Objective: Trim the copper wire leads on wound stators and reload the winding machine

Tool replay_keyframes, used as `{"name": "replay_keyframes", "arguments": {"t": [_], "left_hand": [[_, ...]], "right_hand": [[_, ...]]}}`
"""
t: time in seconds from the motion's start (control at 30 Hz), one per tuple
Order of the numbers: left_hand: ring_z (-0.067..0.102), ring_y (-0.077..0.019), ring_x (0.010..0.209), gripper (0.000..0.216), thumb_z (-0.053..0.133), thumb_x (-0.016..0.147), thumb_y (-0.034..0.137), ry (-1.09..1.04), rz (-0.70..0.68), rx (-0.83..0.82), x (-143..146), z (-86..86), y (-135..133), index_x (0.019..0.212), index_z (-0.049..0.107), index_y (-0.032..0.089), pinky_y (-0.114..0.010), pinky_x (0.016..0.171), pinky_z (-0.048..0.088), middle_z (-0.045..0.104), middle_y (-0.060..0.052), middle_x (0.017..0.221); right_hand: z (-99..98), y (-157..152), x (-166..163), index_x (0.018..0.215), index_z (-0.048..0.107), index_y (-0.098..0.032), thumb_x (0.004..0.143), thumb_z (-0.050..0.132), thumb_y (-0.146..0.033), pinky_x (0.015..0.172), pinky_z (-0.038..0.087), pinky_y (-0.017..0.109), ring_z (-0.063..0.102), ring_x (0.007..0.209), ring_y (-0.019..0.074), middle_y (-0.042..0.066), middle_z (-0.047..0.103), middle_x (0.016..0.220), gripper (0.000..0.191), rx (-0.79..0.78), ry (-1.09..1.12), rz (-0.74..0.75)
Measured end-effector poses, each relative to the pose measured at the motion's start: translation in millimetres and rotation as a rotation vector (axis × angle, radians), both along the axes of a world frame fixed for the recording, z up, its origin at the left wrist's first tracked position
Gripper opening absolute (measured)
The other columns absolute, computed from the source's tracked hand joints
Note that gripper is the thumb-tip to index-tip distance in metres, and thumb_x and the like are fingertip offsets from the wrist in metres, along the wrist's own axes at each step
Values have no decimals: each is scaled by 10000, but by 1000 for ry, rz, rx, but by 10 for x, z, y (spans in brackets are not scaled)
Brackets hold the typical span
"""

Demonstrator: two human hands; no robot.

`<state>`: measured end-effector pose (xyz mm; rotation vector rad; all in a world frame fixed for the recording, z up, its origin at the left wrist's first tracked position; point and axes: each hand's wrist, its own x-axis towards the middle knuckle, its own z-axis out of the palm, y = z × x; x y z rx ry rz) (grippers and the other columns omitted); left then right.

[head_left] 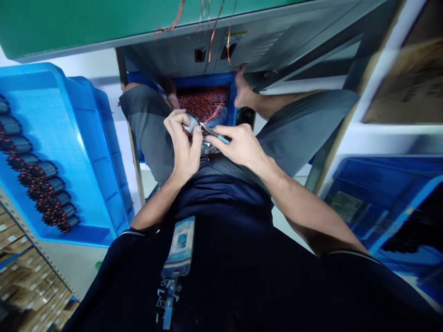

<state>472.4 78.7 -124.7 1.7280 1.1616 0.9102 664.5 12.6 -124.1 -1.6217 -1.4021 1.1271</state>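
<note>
My left hand [183, 143] is closed around a motor stator [191, 123], a grey ring with copper windings, held above my lap. A copper wire [213, 114] sticks up from it. In my right hand [242, 144] is a pair of cutting pliers [218, 135] with blue handles, its jaws at the stator by the wire. Whether the jaws touch the wire I cannot tell. Just under my hands lies something shiny and metallic [209, 148], partly hidden.
A blue bin [231, 99] of copper scraps sits between my feet. At left, a blue crate [86, 133] holds several stators [51, 184]. Another blue crate [408, 216] is at right. Copper wires [212, 44] hang from the green tabletop [86, 23] ahead.
</note>
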Motion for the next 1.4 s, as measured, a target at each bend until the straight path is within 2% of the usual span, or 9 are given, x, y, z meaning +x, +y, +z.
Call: {"name": "replay_keyframes", "arguments": {"t": [0.23, 0.37, 0.5, 0.67, 0.93, 1.07, 1.17, 1.23, 1.4], "left_hand": [[586, -328, 1362, 357, 651, 1161, 642, 191, 42, -68, 75, -1089, 389, 1138, 517, 312, -605, 1346, 464, 591, -113, 1289], [577, -344, 1401, 272, 711, 1139, 512, 243, 59, -127, 89, -1358, 511, 1131, 526, 312, -641, 1374, 450, 605, -136, 1327], [579, -348, 1425, 257, 689, 1147, 501, 281, 68, -123, 63, -1385, 573, 1126, 521, 308, -641, 1378, 454, 618, -140, 1347], [589, -354, 1449, 229, 664, 1165, 491, 335, 27, -5, 8, -1018, 462, 1193, 548, 295, -646, 1360, 478, 591, -150, 1393], [551, -376, 1604, 545, 729, 1100, 693, 323, -261, 182, -170, -99, -62, 1497, 516, 388, -664, 1330, 534, 514, -131, 1649], [606, -411, 1618, 963, 697, 930, 1027, 117, -219, -164, -266, 368, -208, 1624, 495, 390, -631, 1266, 618, 565, -148, 1669], [754, -385, 1479, 852, 479, 1063, 987, -234, -319, -741, -268, 695, -291, 1668, 568, 394, -560, 1112, 719, 718, -136, 1565], [813, -395, 1386, 734, 530, 1090, 907, -368, -347, -971, -250, 841, -331, 1621, 648, 415, -557, 1040, 747, 786, -105, 1496], [775, -400, 1452, 685, 718, 1031, 856, -338, -341, -868, -210, 960, -364, 1542, 704, 401, -546, 1194, 710, 792, -79, 1490]], "right_hand": [[-956, 403, 43, 795, 662, -218, 1120, 611, -841, 747, 431, 325, 521, 677, 165, -5, 637, 649, 704, -196, 103, 67], [-1220, 521, 36, 758, 593, -242, 1106, 618, -874, 727, 450, 334, 520, 614, 151, -13, 628, 617, 722, -261, 163, 92], [-1362, 635, 42, 786, 604, -253, 1062, 687, -891, 672, 448, 344, 517, 592, 152, -18, 618, 616, 701, -309, 216, 116], [-1203, 599, 76, 893, 591, -267, 994, 689, -988, 612, 481, 346, 556, 602, 162, -3, 666, 740, 734, -264, 421, -22], [-342, 91, -26, 1030, 709, -227, 960, 886, -831, 623, 422, 290, 515, 648, 128, -48, 599, 759, 634, -124, 702, 12], [-10, -133, 66, 1017, 757, -229, 1006, 923, -673, 684, 449, 291, 531, 698, 129, -37, 620, 820, 474, 94, 608, 49], [225, -195, 154, 1003, 773, -245, 1033, 920, -606, 715, 499, 305, 564, 689, 140, -33, 633, 794, 391, 270, 543, 149], [375, -201, 201, 1014, 798, -252, 1036, 928, -577, 730, 523, 310, 594, 700, 150, -25, 644, 787, 351, 317, 466, 197], [576, -233, 252, 1049, 865, -255, 1052, 901, -612, 707, 548, 308, 649, 714, 163, -1, 668, 775, 358, 324, 307, 186]]}}
